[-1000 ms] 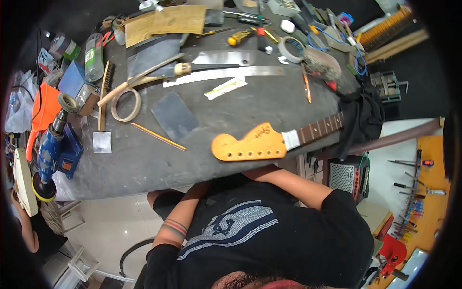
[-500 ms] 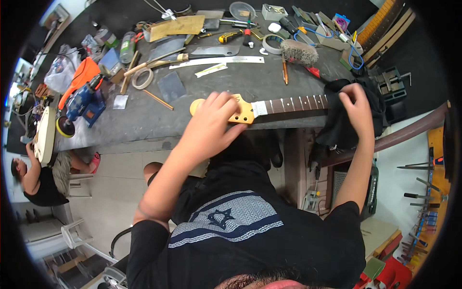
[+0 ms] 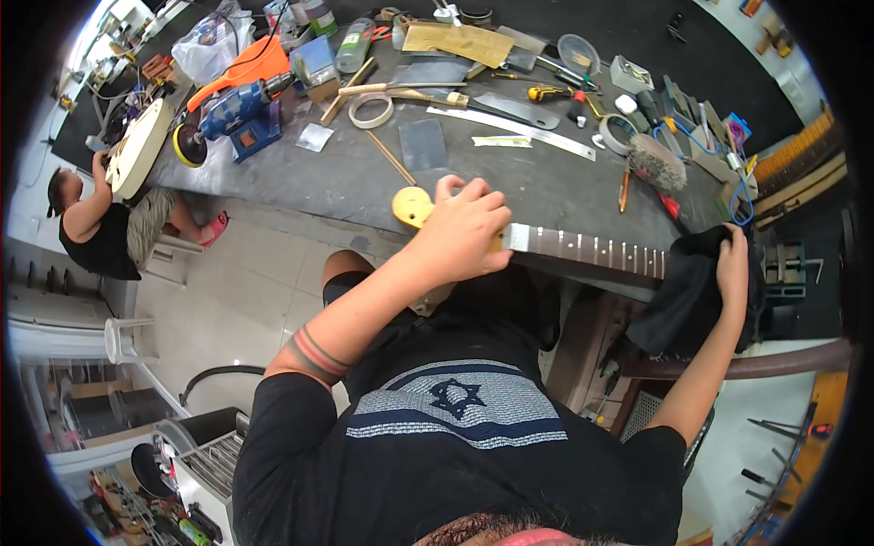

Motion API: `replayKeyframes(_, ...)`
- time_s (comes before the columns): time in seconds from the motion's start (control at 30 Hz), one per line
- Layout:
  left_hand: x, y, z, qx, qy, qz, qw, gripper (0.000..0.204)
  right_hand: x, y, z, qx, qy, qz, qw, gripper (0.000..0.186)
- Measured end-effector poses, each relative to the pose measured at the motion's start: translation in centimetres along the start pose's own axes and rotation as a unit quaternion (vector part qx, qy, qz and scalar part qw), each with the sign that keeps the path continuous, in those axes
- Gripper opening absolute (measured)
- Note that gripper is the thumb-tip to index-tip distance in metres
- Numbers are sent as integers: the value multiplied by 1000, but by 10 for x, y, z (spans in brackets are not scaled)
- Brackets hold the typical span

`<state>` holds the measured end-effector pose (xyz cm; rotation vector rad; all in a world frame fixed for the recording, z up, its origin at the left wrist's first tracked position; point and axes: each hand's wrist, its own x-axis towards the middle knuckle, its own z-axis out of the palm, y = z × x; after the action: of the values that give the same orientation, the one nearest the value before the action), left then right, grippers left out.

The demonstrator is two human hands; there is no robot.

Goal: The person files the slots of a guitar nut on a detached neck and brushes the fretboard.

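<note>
A guitar neck with a dark fretboard, pale inlay dots and a white-taped nut end lies along the bench's near edge. My left hand is closed over its yellow headstock, hiding most of it. Only the rounded tip and a sliver beside the tape show. The neck's right end runs under a bunched black cloth, which hangs over the bench edge. My right hand grips the cloth's right side, its fingertips at the top fold.
Tape rolls, a steel ruler, a grey bristly brush and a blue power tool lie on the bench. A vise stands right of the cloth. At far left, another person handles a cream guitar body.
My view has swung, shifting the bench rightward in the picture. My left hand has slid along the headstock toward the nut. My right hand has moved to the cloth's outer side.
</note>
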<state>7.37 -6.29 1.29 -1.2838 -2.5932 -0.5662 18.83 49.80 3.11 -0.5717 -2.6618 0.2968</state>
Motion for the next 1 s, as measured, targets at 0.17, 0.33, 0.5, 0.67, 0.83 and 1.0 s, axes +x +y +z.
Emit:
replayKeyframes(0.17, -44, -38, -44, 28, -21, -39, 999, 37, -6, -82, 4, -48, -128, -151, 979, 66)
replayKeyframes(0.33, -66, -72, -64, 39, -28, -68, 997, 35, 32, -90, 44, -81, -169, -97, 977, 51)
replayKeyframes(0.5, -78, -106, -84, 39, -41, -88, 994, 38, 62, -100, 50, -128, -203, -108, 965, 39)
replayKeyframes(0.67, -93, -121, -93, 39, -24, -133, 990, 44, 85, -97, 39, 34, -68, -141, 987, 36)
replayKeyframes(0.83, -86, -99, -102, 20, 78, -135, 988, 46, 98, -124, -13, 263, -102, -33, 959, 42)
replayKeyframes(1.0, -45, -4, -91, -485, 169, -167, 842, 69, -34, -303, 8, 648, -143, -32, 748, 32)
